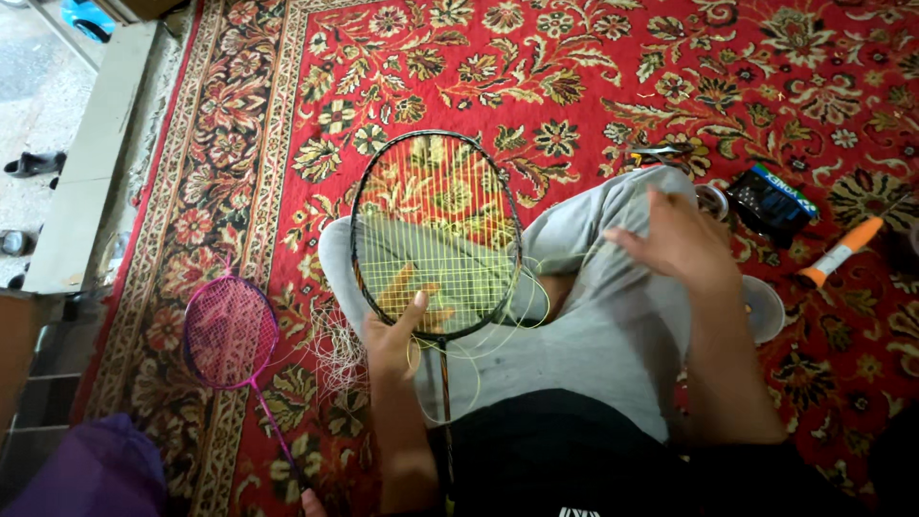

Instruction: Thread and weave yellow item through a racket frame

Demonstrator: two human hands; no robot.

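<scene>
The person is sitting cross-legged on the red patterned carpet (574,57), a black badminton racket (436,235) lying across the grey-trousered knees. The left hand (391,343) is closing around the lower rim near the throat, thumb up on the strings – the sensible place to grip, since the frame looks light and stiff while the yellow-green string (498,325) looping loose below it is thin, springy and apt to tangle. The right hand (675,239) is hovering half-open over the right knee, seemingly drawing the string, though I cannot tell for sure. A pink racket (230,333) is lying apart on the left
</scene>
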